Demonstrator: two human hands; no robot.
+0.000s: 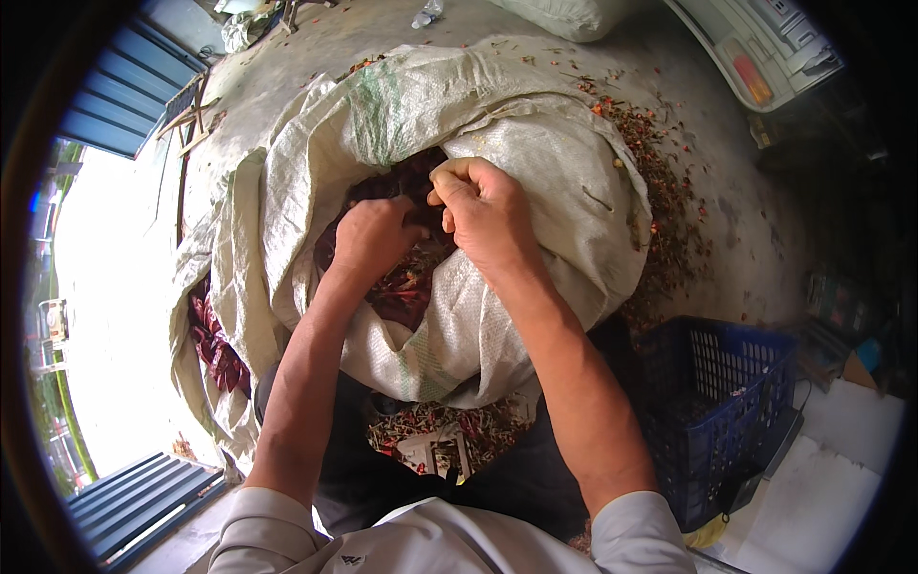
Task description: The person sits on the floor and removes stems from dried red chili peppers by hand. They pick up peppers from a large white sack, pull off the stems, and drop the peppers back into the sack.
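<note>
A large white woven plastic sack (566, 186) with green stripes stands before me, its mouth rolled back. Inside lie dark red dried chili peppers (403, 298) among stems and loose bits. My left hand (376, 233) is over the opening with its fingers curled down towards the peppers; the fingertips are partly hidden. Just right of it, my right hand (484, 204) is raised at the inner rim, thumb and fingers drawn together. Whether either hand pinches a pepper or stem is too small to tell.
A second woven sack (240, 287) shows more dried peppers (215, 344) at left. Stems and red scraps (667, 194) litter the concrete floor. A blue plastic crate (724, 402) stands at right. A parked vehicle's rear (760, 50) and a plastic bottle (428, 13) are farther off.
</note>
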